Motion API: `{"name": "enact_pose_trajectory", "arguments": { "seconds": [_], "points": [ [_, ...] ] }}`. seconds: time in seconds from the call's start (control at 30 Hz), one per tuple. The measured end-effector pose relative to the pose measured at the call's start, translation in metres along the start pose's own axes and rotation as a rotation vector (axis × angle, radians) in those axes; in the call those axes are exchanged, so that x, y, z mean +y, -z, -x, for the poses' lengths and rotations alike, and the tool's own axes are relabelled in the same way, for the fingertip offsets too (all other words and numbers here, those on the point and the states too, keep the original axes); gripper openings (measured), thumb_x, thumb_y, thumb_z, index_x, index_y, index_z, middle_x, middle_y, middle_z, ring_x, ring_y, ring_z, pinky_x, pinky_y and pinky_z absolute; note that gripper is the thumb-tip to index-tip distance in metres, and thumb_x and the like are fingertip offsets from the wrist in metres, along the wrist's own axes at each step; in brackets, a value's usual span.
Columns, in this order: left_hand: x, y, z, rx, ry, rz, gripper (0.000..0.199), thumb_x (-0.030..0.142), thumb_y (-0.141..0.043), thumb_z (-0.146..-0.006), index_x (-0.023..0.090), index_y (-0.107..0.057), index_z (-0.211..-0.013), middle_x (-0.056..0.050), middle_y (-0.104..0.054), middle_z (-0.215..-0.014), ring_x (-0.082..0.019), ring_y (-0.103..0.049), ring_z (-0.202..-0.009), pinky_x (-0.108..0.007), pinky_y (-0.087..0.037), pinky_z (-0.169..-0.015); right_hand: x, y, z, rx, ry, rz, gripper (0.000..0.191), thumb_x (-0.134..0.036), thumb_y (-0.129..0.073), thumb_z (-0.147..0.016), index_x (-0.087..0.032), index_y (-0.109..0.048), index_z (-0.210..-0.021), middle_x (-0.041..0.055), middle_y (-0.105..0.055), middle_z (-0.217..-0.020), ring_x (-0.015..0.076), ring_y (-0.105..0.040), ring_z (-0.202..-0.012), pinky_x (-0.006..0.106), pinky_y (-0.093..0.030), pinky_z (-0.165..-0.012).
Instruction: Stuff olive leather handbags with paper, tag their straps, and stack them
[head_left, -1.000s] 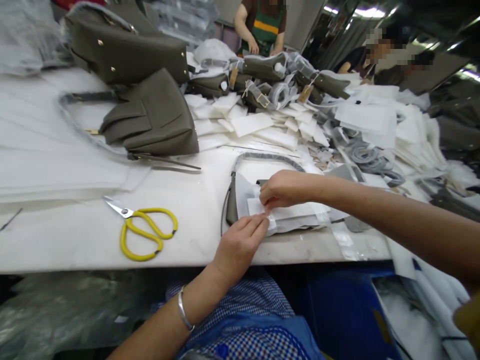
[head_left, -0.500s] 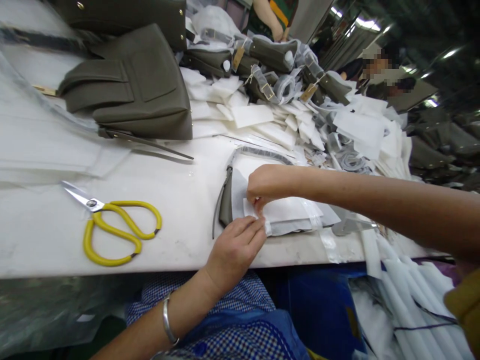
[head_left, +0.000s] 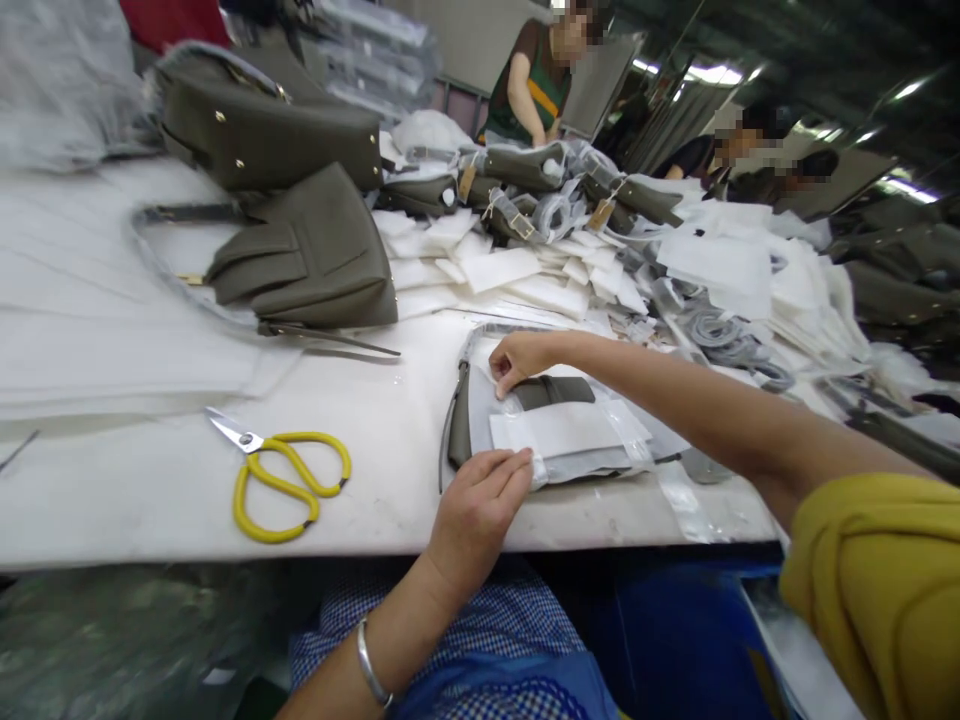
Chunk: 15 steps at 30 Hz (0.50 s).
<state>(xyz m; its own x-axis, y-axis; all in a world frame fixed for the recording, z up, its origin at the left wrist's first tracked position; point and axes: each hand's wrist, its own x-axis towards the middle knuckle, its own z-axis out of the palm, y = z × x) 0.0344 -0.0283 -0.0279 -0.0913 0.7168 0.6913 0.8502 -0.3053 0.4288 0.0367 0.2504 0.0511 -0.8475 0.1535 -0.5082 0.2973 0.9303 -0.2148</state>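
An olive handbag (head_left: 459, 425) lies flat in front of me, partly covered by pale wrapping, with a white padding sheet (head_left: 559, 430) across its near part. My left hand (head_left: 480, 505) rests its outstretched fingers on the bag's near edge, at the sheet's lower left corner. Over the bag's far part, my right hand (head_left: 523, 358) is closed in a pinch. From its fingertips a strip of clear tape (head_left: 513, 405) runs down toward the sheet. Another clear tape strip (head_left: 628, 432) crosses the sheet's right end.
Yellow-handled scissors (head_left: 289, 480) lie left on the white table (head_left: 375, 510). Behind them sits another olive bag (head_left: 315, 255). White padding pieces (head_left: 499, 268) and wrapped bags (head_left: 525, 165) are heaped at the back. A co-worker (head_left: 536, 80) stands beyond the heap.
My right hand has moved away from my left, up toward the bag's far side, uncovering an olive strap or flap. My left hand stays at the near edge. The view has shifted.
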Motion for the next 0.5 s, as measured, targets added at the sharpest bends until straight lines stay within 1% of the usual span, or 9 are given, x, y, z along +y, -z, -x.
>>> {"name": "enact_pose_trajectory", "arguments": {
  "seconds": [0.1,0.17,0.23,0.27,0.3,0.33,0.37,0.43,0.5],
  "points": [
    [0.001,-0.002,0.001,0.011,0.018,0.008,0.019,0.014,-0.057,-0.095,0.015,-0.067,-0.111,-0.006,-0.071,-0.121,-0.02,-0.062,-0.107,-0.036,-0.058,-0.094,0.006,0.0,0.017,0.178,-0.098,-0.073,0.026,-0.042,-0.071,-0.08,-0.018,-0.075,-0.084,0.0029,-0.075,-0.079,0.0184,-0.065,-0.073,0.027,-0.043,-0.068],
    [0.001,-0.003,0.001,0.02,0.023,0.01,0.02,0.014,-0.056,-0.096,0.017,-0.067,-0.112,-0.006,-0.071,-0.121,-0.02,-0.063,-0.107,-0.036,-0.058,-0.094,0.0,-0.01,0.033,0.296,-0.117,-0.083,0.03,-0.041,-0.062,-0.088,-0.017,-0.074,-0.1,0.0064,-0.076,-0.092,0.0204,-0.067,-0.081,0.028,-0.045,-0.073],
    [0.002,-0.003,-0.001,0.028,0.02,0.002,0.02,0.013,-0.055,-0.096,0.017,-0.067,-0.111,-0.005,-0.072,-0.12,-0.02,-0.064,-0.106,-0.036,-0.059,-0.093,-0.011,-0.026,0.049,0.373,-0.091,-0.121,0.042,-0.047,-0.056,-0.091,-0.019,-0.068,-0.119,0.0081,-0.075,-0.108,0.022,-0.068,-0.093,0.03,-0.047,-0.081],
    [0.002,-0.003,-0.002,0.032,0.012,-0.006,0.021,0.012,-0.053,-0.096,0.017,-0.067,-0.111,-0.005,-0.072,-0.119,-0.02,-0.065,-0.105,-0.036,-0.059,-0.092,-0.016,-0.036,0.054,0.377,-0.05,-0.156,0.052,-0.054,-0.06,-0.088,-0.02,-0.065,-0.126,0.0098,-0.073,-0.115,0.0245,-0.067,-0.099,0.032,-0.047,-0.086],
    [0.002,-0.002,-0.003,0.041,0.0,-0.018,0.021,0.012,-0.052,-0.097,0.017,-0.067,-0.11,-0.005,-0.073,-0.118,-0.02,-0.065,-0.103,-0.035,-0.06,-0.091,-0.021,-0.045,0.058,0.392,-0.026,-0.162,0.061,-0.06,-0.062,-0.084,-0.019,-0.063,-0.129,0.0126,-0.07,-0.122,0.0281,-0.064,-0.107,0.035,-0.046,-0.09],
    [0.002,-0.003,-0.003,0.053,-0.013,-0.032,0.022,0.012,-0.05,-0.097,0.016,-0.067,-0.11,-0.006,-0.073,-0.117,-0.02,-0.066,-0.103,-0.034,-0.06,-0.09,-0.024,-0.053,0.059,0.4,-0.026,-0.177,0.066,-0.065,-0.062,-0.082,-0.019,-0.062,-0.13,0.0142,-0.068,-0.125,0.0306,-0.062,-0.11,0.038,-0.045,-0.093],
    [0.001,-0.003,-0.003,0.067,-0.03,-0.052,0.024,0.011,-0.048,-0.098,0.016,-0.067,-0.11,-0.006,-0.074,-0.116,-0.019,-0.067,-0.102,-0.033,-0.061,-0.089,-0.024,-0.058,0.058,0.367,-0.037,-0.206,0.07,-0.068,-0.064,-0.08,-0.02,-0.062,-0.131,0.014,-0.067,-0.125,0.0316,-0.061,-0.111,0.039,-0.045,-0.093],
    [-0.004,-0.007,-0.002,0.095,-0.084,-0.104,0.026,0.011,-0.045,-0.098,0.016,-0.067,-0.111,-0.006,-0.074,-0.114,-0.018,-0.068,-0.101,-0.03,-0.061,-0.087,-0.02,-0.062,0.052,0.306,-0.075,-0.281,0.074,-0.07,-0.069,-0.073,-0.023,-0.063,-0.129,0.0111,-0.069,-0.12,0.0297,-0.064,-0.105,0.037,-0.047,-0.089],
    [-0.013,-0.014,0.001,0.128,-0.186,-0.172,0.028,0.009,-0.044,-0.097,0.016,-0.068,-0.111,-0.005,-0.076,-0.111,-0.016,-0.07,-0.097,-0.026,-0.061,-0.085,-0.012,-0.06,0.044,0.267,-0.075,-0.355,0.074,-0.069,-0.075,-0.065,-0.024,-0.066,-0.124,0.0069,-0.071,-0.112,0.0251,-0.065,-0.095,0.031,-0.048,-0.082]
  ]
}}
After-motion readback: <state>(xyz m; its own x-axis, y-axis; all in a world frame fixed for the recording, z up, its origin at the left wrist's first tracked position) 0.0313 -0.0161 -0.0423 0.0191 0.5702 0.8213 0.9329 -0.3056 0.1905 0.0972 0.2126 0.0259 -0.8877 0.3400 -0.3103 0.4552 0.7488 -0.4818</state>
